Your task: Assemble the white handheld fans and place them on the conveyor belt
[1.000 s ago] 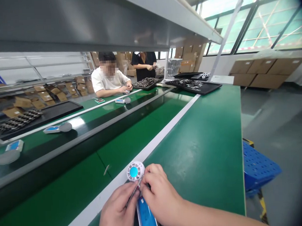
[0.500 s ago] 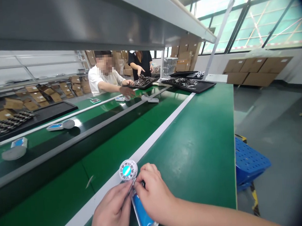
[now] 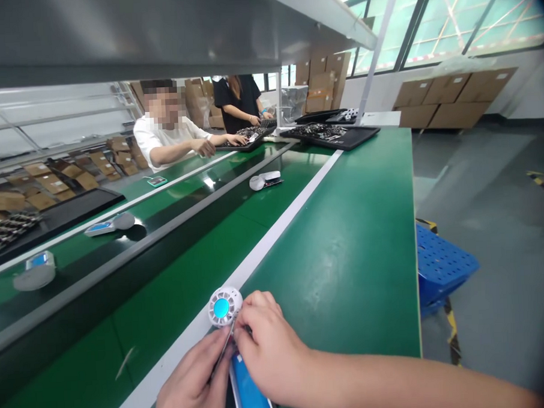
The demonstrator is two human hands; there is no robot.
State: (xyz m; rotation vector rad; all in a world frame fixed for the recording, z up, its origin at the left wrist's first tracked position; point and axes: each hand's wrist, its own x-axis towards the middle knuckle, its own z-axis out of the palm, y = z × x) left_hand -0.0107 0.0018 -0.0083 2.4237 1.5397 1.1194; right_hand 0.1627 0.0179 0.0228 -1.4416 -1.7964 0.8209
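A white handheld fan lies at the front edge of the bench, its round fan head (image 3: 223,306) facing up with a shiny blue disc in the middle. Its opened handle shows a blue battery-like block (image 3: 250,388) in a white shell. My left hand (image 3: 192,379) is closed, pinching a thin flat board (image 3: 223,350), seen edge-on, beside the fan's neck. Over the neck and handle, my right hand (image 3: 273,348) has its fingertips pressed together against the fan. A dark, reddish bit shows between the hands; the fingertips hide most of it.
More fans lie on the green conveyor: one fan (image 3: 265,180) in the near lane, others (image 3: 110,224) beyond the grey divider (image 3: 165,233). Black trays of small parts (image 3: 330,135) stand at the far end. Two co-workers are across. A shelf (image 3: 156,34) overhangs; a blue crate (image 3: 446,259) is right.
My hands keep their hold at the fan's neck. A mark on the near belt has slid left and closer. The seated co-worker's hand has drawn back; the fan beside it is no longer visible.
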